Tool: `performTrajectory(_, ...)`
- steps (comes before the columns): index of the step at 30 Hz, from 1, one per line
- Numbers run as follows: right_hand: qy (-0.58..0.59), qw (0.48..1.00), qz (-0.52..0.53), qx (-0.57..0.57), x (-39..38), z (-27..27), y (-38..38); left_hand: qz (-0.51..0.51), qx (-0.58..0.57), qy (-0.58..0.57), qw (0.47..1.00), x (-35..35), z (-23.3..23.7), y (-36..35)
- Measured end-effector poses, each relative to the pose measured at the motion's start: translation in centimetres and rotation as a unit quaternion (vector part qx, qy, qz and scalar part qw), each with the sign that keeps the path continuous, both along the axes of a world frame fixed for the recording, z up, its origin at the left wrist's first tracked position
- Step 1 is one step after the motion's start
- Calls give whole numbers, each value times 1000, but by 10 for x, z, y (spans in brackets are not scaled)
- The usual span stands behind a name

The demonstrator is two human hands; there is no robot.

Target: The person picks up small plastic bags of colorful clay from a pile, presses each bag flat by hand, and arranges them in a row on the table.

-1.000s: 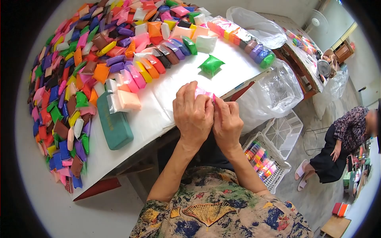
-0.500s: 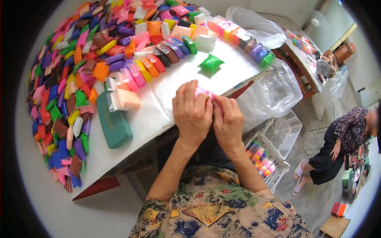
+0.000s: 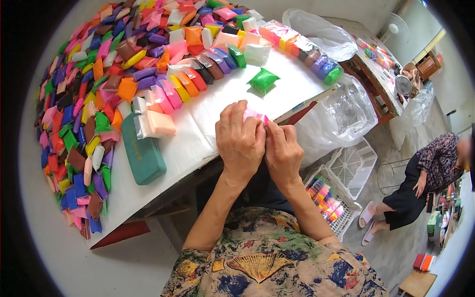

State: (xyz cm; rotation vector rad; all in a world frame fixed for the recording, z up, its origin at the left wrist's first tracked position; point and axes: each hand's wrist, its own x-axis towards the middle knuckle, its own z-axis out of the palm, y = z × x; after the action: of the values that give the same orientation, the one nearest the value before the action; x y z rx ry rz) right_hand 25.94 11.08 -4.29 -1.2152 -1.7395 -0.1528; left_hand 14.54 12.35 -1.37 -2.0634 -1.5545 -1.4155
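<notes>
Both hands meet over the front edge of the white-topped table (image 3: pixel 198 116), pinching a small pink packet (image 3: pixel 254 114) that is mostly hidden behind the fingers. My left hand (image 3: pixel 240 136) is closed on the packet's left part. At its right end, my right hand (image 3: pixel 284 151) grips with thumb and fingertips. Just beyond them lies a green packet (image 3: pixel 263 79) in clear wrapping. To the left is a fanned row of packets, with yellow (image 3: pixel 178 88) and black (image 3: pixel 198 74) ones among them. A peach packet (image 3: pixel 159 123) leans on a green case (image 3: pixel 142 152).
A large heap of coloured packets (image 3: pixel 74 143) covers the table's left and back. A filled clear bag of packets (image 3: pixel 302 47) lies at the back right. A clear plastic bag (image 3: pixel 341 116) hangs by the edge above a white basket (image 3: pixel 329 198). Another person (image 3: pixel 420 180) is at the right.
My right hand's fingers have shifted slightly at the pink packet's end. My left hand is nearly still. The other person's feet and legs have moved a little left.
</notes>
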Motion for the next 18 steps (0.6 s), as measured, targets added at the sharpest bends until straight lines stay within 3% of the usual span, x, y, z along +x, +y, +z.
performTrajectory(6, 13, 996, -36, -79, -10, 14, -7, 2, 0, 2, 1000, 0, 1, 0)
performTrajectory(16, 154, 959, 123, -203, 20, 34, 6, 3, -9, 7, 1000, 1, 1, 0)
performTrajectory(18, 125, 976, 103, -143, 18, 30, 5, 3, -3, 6, 1000, 1, 1, 0)
